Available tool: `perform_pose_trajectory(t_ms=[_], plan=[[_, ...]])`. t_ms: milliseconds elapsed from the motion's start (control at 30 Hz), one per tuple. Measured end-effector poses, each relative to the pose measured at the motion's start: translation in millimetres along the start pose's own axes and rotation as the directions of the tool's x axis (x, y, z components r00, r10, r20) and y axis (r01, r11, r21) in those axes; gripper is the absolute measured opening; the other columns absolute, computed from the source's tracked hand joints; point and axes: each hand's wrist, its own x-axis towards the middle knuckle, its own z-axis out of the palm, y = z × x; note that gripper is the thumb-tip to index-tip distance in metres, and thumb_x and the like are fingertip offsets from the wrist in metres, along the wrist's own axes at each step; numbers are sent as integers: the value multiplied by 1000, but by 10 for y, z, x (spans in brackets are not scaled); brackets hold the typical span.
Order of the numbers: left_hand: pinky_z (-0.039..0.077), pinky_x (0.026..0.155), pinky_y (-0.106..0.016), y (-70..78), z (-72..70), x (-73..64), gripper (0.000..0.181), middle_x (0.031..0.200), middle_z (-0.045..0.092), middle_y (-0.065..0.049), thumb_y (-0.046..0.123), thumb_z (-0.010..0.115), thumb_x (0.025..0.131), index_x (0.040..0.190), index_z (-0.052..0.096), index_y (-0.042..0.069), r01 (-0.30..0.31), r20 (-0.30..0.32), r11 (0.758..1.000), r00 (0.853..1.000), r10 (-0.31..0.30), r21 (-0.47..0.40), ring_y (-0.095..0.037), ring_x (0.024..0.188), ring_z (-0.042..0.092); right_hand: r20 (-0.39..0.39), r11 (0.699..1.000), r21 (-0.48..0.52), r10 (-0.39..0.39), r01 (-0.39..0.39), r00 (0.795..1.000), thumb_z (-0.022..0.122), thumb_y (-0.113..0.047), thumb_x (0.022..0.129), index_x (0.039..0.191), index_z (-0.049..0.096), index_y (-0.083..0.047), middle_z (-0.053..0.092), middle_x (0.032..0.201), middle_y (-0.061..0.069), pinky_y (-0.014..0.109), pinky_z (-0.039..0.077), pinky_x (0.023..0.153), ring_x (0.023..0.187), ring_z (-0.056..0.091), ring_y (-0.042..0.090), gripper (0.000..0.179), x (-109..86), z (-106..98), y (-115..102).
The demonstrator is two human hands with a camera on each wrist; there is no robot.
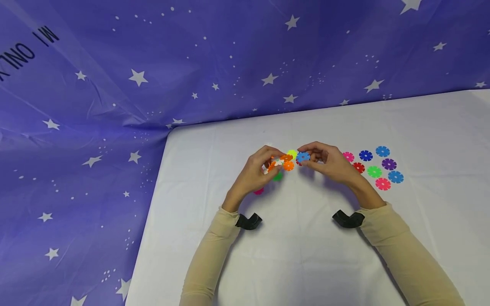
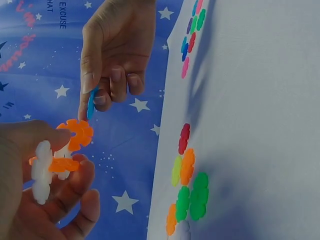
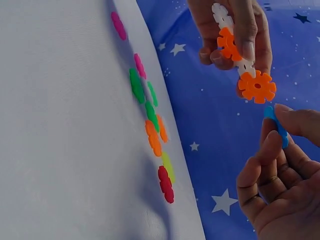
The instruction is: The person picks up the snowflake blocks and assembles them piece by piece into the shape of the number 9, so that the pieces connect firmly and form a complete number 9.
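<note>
Starry backdrop [image 1: 245, 55], discs [image 1: 374, 171] on tablecloth [image 1: 298, 250]

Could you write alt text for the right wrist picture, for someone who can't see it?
A person's right hand pinches a blue plastic disc near a chain of orange and white notched plastic discs in the left hand. More bright discs lie on a white cloth, beside a blue sheet patterned with stars.

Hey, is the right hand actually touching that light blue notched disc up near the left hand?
Touching. The right wrist view shows the right hand pinching the light blue notched disc between its thumb and fingers.
</note>
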Motion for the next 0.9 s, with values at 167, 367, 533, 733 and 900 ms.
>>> perform_pose_trajectory(t_ms=[167,367,533,733,900], plan=[[51,69,-35,0,-2,-4,29,112,64,-8,5,70,88,116,65,4,-26,10,1000,1000,26,-6,-14,80,52,-1,1000,26,-8,8,1000,69,-6,91,124,60,3,60,92,11,21,46,64,74,55,15,36,1,4,13],[52,69,-39,12,-4,3,34,112,63,-8,3,72,86,118,64,4,-52,20,999,998,53,-13,-14,80,51,31,999,54,2,-4,1000,67,-7,92,126,58,4,62,97,10,25,50,66,77,58,25,36,-2,8,11],[53,70,-41,11,9,14,32,113,63,-9,4,71,87,118,64,4,-64,32,998,997,64,-6,-14,81,51,34,999,48,-11,9,999,66,-6,93,126,60,1,63,97,10,28,51,65,76,58,29,34,-8,-5,2],[52,69,-41,20,14,17,30,113,62,-9,4,71,86,116,65,3,-70,24,997,997,70,10,-15,82,51,48,998,55,-20,17,999,66,-8,93,125,61,-2,61,93,12,26,48,62,71,55,15,33,-7,-14,-18],[52,69,-40,23,20,10,27,113,63,-9,7,71,88,114,66,3,-64,17,998,998,63,22,-15,82,52,52,998,60,-10,7,999,67,-8,92,125,60,1,61,89,9,23,46,61,70,54,14,35,-7,-5,-33]])
